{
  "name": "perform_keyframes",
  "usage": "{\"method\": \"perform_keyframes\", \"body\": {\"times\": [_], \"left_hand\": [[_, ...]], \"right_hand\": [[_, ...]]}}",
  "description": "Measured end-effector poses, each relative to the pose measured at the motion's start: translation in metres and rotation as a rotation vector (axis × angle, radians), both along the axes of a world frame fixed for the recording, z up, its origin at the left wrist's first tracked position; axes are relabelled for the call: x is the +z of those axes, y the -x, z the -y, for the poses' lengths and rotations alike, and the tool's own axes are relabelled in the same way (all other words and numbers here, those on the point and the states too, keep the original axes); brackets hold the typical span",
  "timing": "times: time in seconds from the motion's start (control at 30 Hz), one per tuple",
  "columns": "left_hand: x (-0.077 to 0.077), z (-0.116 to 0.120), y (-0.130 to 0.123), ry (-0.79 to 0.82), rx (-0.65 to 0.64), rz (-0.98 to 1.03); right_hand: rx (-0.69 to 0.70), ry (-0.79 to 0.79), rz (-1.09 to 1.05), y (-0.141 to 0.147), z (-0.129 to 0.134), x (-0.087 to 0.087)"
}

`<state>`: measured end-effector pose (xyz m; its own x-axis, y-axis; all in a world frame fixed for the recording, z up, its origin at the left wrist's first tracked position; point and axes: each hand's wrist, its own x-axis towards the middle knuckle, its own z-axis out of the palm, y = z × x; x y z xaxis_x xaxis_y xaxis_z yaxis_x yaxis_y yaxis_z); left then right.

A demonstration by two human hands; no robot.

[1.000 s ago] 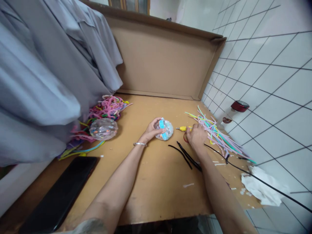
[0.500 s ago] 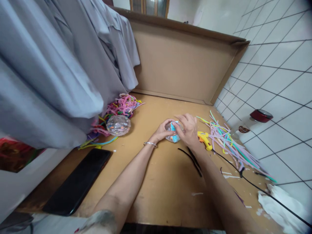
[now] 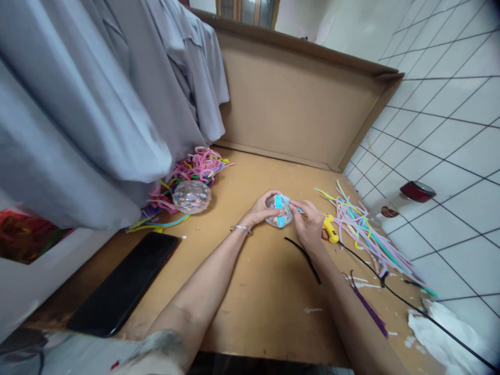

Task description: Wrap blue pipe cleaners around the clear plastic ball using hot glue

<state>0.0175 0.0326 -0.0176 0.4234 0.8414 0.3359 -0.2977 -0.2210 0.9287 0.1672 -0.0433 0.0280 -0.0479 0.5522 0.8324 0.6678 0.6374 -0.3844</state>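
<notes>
Labels were kinda a bust here, since the brown mark on the red-capped bottle [image 3: 406, 200] by the tiles was too small to read, same for any print on the yellow glue gun [image 3: 330, 229]. The clear ball [image 3: 286, 216] sat around the middle of the bench [image 3: 250, 312], and its blue band [image 3: 278, 203] ran roughly from the far side to the near side. It was pretty much round, so I couldn't pick out a long axis. Looks-wise it was see-through and bumpy, with small orange specks, and the band had ridged stripes side by side. As for the hands, the left hand [image 3: 263, 209] was curled around the ball's left side with the thumb across the front, and the right hand [image 3: 308, 221] had its fingers pinched on a bit of blue strip [image 3: 299, 209] at the right edge. The glue gun lay just beside the right hand, a black stem [image 3: 302, 258] lay nearer the wearer, and a second clear ball [image 3: 192, 197] sat off left by a pile of fuzzy stems [image 3: 201, 161]
</notes>
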Motion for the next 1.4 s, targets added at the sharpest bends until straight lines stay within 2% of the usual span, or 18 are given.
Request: {"method": "perform_keyframes", "body": {"times": [0.17,0.4,0.77,1.4], "left_hand": [[-0.001,-0.001,0.000,0.014,-0.004,0.000],[-0.002,-0.002,-0.001,0.029,-0.004,0.012],[0.004,0.003,0.000,0.040,0.011,-0.001],[0.002,0.001,-0.001,0.061,0.000,0.011]], "right_hand": [[-0.032,-0.017,0.011,-0.001,0.000,-0.004],[-0.039,0.052,-0.020,-0.004,-0.002,-0.011],[-0.065,0.082,0.001,0.001,-0.002,-0.018],[-0.076,0.128,0.012,0.003,-0.001,-0.019]]}}
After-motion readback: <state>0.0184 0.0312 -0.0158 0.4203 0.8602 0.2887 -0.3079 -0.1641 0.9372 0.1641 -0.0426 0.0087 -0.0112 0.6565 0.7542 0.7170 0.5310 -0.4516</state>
